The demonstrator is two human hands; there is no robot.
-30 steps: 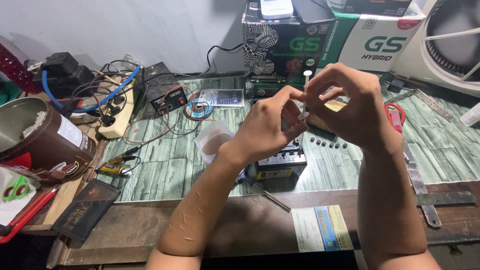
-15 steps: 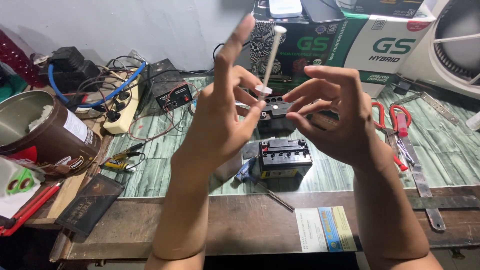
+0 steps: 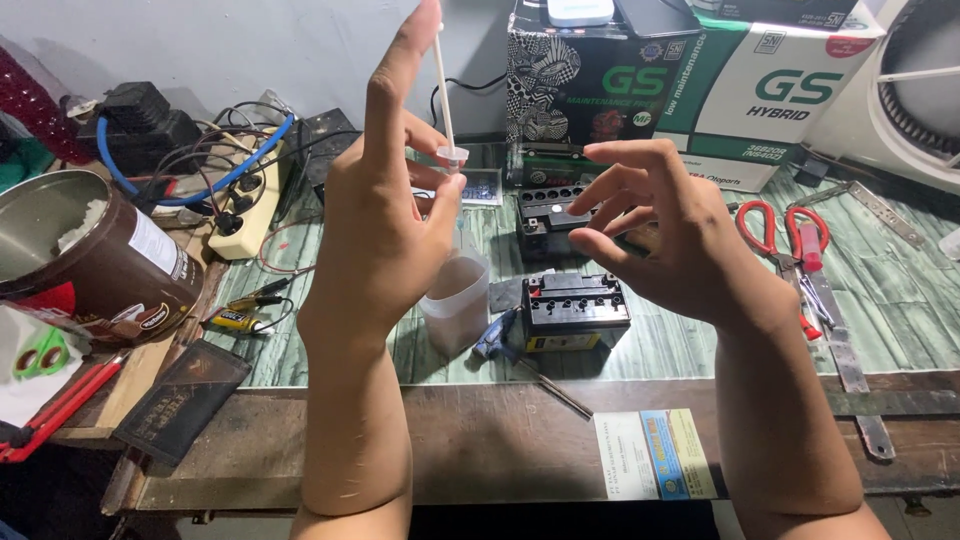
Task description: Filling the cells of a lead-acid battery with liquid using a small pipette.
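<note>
The left hand held a white syringe upright, its grip clamped on the barrel flange, above a translucent cup. At three o'clock, the right hand hovered, fingers apart, over a small black battery on the surface.

My two hands, the left hand and right hand, are bare: no gloves, rings or watch, forearms uncovered with no sleeves showing, faint scratch marks on the left forearm
</note>
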